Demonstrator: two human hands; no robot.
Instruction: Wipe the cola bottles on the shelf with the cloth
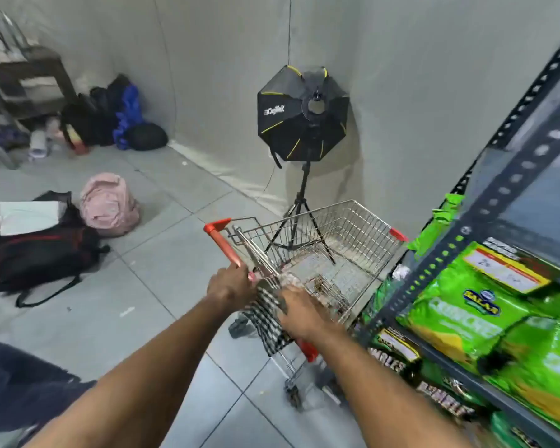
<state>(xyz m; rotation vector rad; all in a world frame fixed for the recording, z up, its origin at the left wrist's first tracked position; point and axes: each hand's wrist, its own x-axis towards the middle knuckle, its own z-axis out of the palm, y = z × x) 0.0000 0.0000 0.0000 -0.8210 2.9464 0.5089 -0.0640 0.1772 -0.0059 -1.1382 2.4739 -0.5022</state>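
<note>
Head view: both hands are at the shopping cart (320, 250). The left hand (232, 286) is curled round the cart's red handle bar (223, 242). The right hand (304, 313) is blurred; it looks to be bunching the checked cloth (265, 321) against the bar, though I cannot tell the exact finger position.

The cloth is draped over the handle bar, its tail hanging below it on the near side. It is thin woven fabric in a black-and-white check, limp and light, and will fold wherever it is held. Probably best gathered into a wad in the palm, not taken by one corner.

No cola bottles show anywhere in view. Right of the cart is the shelf (485, 202), grey slotted steel with punched holes, holding glossy green snack bags (485, 305) that are soft and crinkly. If the bottles are plastic, expect smooth, round, tippy things; that is a guess.

The cart is stiff silver wire mesh, its basket empty. Just beyond it stands a black octagonal softbox (303, 114) on a thin tripod. Left of the cart, well apart, a pink backpack (109, 205) lies on the grey floor tiles.
</note>
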